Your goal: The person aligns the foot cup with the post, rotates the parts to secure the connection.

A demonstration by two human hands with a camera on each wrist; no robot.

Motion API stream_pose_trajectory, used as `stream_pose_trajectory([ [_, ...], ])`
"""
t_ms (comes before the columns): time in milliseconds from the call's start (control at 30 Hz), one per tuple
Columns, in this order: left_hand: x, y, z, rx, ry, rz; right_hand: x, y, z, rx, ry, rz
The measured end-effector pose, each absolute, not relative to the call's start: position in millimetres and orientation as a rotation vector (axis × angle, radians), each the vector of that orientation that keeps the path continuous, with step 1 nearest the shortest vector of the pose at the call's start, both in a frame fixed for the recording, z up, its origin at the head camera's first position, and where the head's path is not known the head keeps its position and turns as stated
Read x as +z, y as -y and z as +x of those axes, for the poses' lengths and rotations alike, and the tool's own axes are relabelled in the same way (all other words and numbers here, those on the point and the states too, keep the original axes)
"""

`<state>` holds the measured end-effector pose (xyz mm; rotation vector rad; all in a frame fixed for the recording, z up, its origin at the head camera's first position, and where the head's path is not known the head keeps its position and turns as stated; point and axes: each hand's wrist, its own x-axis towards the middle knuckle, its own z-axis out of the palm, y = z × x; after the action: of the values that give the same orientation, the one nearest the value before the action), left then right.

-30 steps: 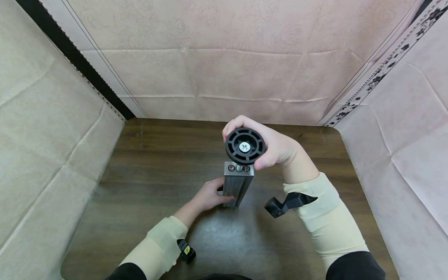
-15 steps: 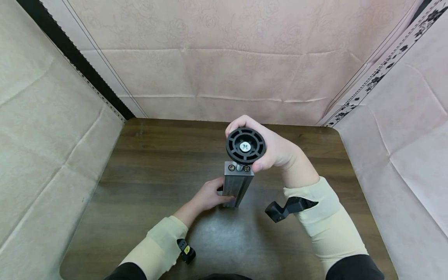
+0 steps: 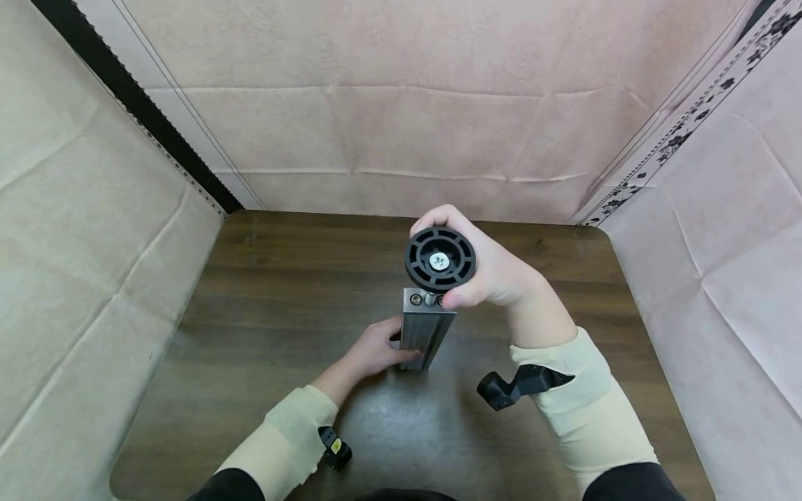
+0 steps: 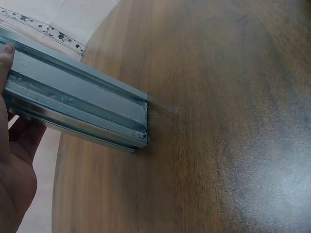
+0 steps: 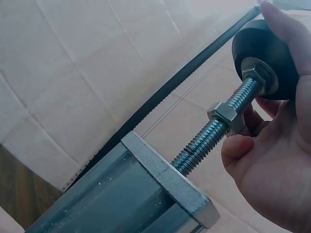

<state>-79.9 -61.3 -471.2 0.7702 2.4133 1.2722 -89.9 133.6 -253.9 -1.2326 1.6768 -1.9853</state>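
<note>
My left hand (image 3: pixel 376 348) grips the lower part of a grey aluminium profile (image 3: pixel 418 341), which stands upright on the table, slightly tilted in view. A black round levelling foot (image 3: pixel 439 261) sits above the profile's top. My right hand (image 3: pixel 491 275) holds its rim, fingers curled behind and thumb at the front. In the right wrist view, the foot's threaded stud (image 5: pixel 198 146) enters the metal end plate (image 5: pixel 167 178). A hex nut (image 5: pixel 226 116) sits partway along the stud, clear of the plate. A fingertip is close to this nut; contact cannot be told.
The brown wooden tabletop (image 3: pixel 282 292) lies beneath both hands. Pale cloth panels (image 3: pixel 401 132) stand along its back and sides. Black wrist cameras, such as the right one (image 3: pixel 520 385), project from the cream sleeves.
My right hand has turned slightly round the foot. Its thumb has moved left over one end-plate screw, and the right wrist has dropped a little. The left hand and profile stay nearly still.
</note>
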Motion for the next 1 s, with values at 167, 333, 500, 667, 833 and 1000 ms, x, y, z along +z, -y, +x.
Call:
stream_pose_trajectory([
  [167, -471.9, 61.4, -80.2, 1.284, -2.42, 0.785, -255.5, -131.9, -82.4, -2.061, -1.718, -1.182],
  [333, -471.6, 61.9, -79.9, 1.307, -2.415, 0.785, -258.5, -126.7, -73.7, -2.178, -1.72, -1.129],
  [500, -472.6, 62.6, -79.6, 1.322, -2.402, 0.787, -263.0, -118.3, -64.1, -2.306, -1.761, -1.061],
  [667, -472.5, 62.8, -79.6, 1.311, -2.402, 0.785, -267.9, -109.3, -55.7, -2.459, -1.836, -0.952],
  [833, -471.7, 62.7, -79.7, 1.303, -2.394, 0.777, -269.2, -100.9, -47.3, -2.526, -2.06, -0.764],
  [1000, -471.8, 62.7, -79.0, 1.3, -2.395, 0.766, -267.3, -91.9, -38.6, -2.496, -2.362, -0.542],
])
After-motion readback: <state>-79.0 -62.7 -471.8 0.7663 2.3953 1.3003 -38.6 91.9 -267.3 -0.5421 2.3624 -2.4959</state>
